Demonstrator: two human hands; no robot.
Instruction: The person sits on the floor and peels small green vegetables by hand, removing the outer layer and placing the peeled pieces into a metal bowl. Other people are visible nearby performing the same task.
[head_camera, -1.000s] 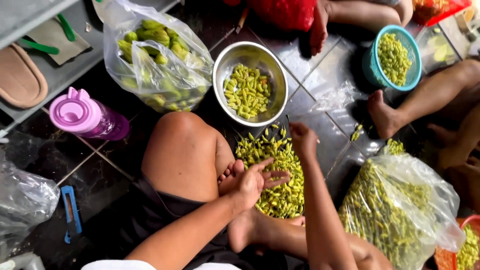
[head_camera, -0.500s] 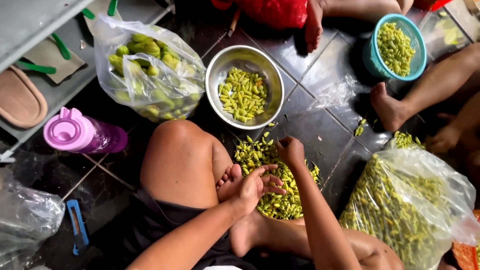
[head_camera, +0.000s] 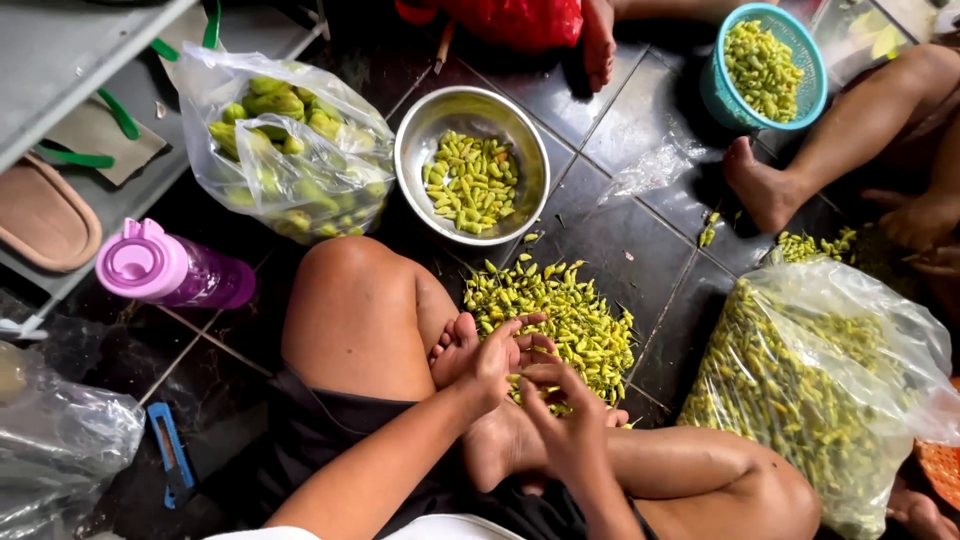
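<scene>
together, both hands' grips (head_camera: 530, 375) half-curled, fingertips pinching one small chilli over pile (head_camera: 570, 310)

Upper left of frame: clear plastic bag (head_camera: 290, 150) w/ bigger green veg, next to a steel bowl (head_camera: 415, 160) at top centre. Left edge: pink-lidded purple bottle (head_camera: 170, 272) lying on dark tiles, tan sandal (head_camera: 40, 215) above it. Lower left: blue cutter (head_camera: 172, 455), crumpled clear bag (head_camera: 60, 455). Upper right: teal basket (head_camera: 718, 95); a second person's foot (head_camera: 760, 185) just below it. Red bag (head_camera: 520, 20) at top edge.
</scene>
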